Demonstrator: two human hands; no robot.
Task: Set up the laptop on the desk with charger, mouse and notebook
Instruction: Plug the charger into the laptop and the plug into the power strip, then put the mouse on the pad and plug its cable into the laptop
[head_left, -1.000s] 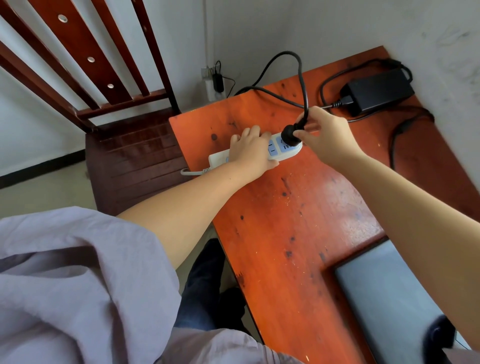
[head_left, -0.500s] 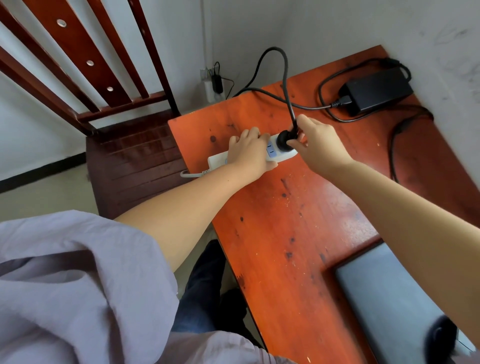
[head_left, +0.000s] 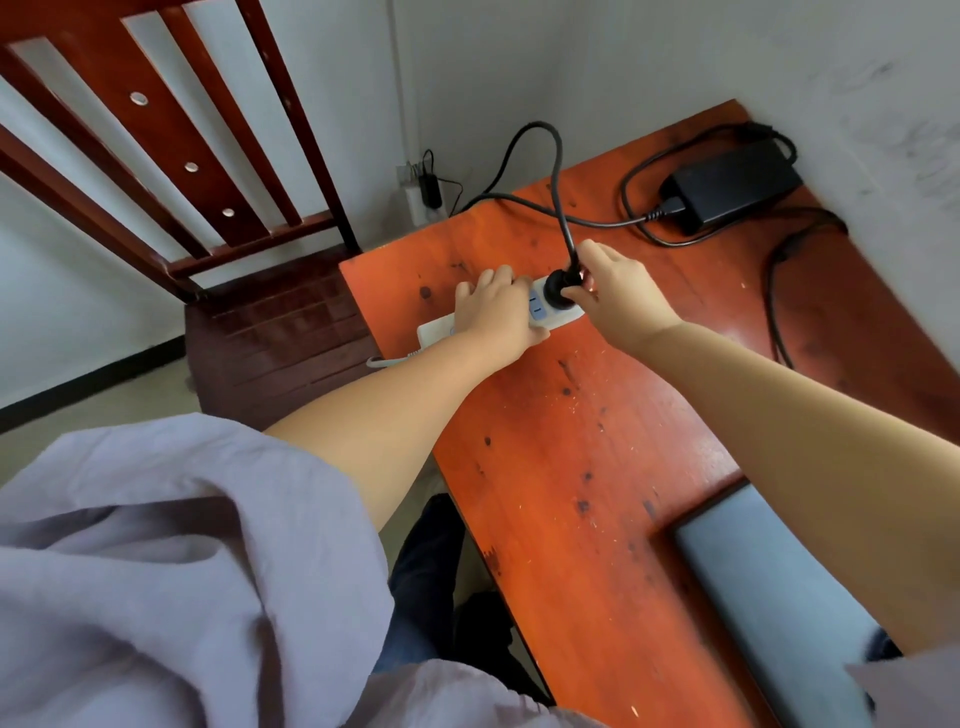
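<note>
A white power strip (head_left: 435, 329) lies near the left edge of the orange-red desk (head_left: 582, 467). My left hand (head_left: 498, 312) presses down on the strip and covers its middle. My right hand (head_left: 618, 296) pinches the black charger plug (head_left: 558, 286), which sits on the strip's right end. The plug's cable loops up and back to the black charger brick (head_left: 735, 182) at the desk's far corner. A closed grey laptop (head_left: 769, 603) lies at the near right, partly under my right arm. No mouse or notebook shows.
A dark wooden chair (head_left: 270, 332) with a slatted back stands left of the desk. A wall socket with a small black adapter (head_left: 428, 189) sits low on the wall behind. A second black cable (head_left: 774, 291) runs along the desk's right side by the wall.
My right hand has brought the plug down and left onto the strip's right end. The cable loop has shifted left. My left hand has stayed on the strip.
</note>
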